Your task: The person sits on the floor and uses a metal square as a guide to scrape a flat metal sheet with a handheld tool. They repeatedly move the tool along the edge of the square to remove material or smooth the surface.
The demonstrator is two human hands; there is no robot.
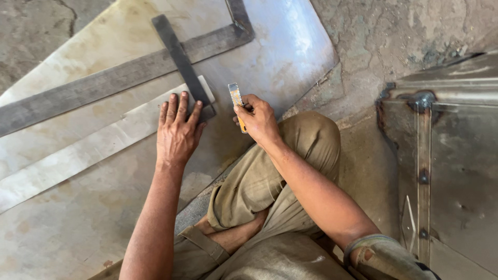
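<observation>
My left hand (177, 129) lies flat, fingers spread, on a pale metal strip (78, 153) and on the lower end of a short dark steel bar (181, 62). That strip rests on a large metal sheet (104, 218) on the ground. My right hand (257, 119) is closed around a small yellow-handled blade tool (236, 101), its tip pointing up, just right of the bar's end. A long dark steel square (104, 83) crosses the sheet diagonally under the short bar.
I crouch with my bent knee (306, 140) over the sheet's right edge. Bare cracked concrete (394, 41) lies beyond. A welded grey metal frame with panels (446, 155) stands at the right.
</observation>
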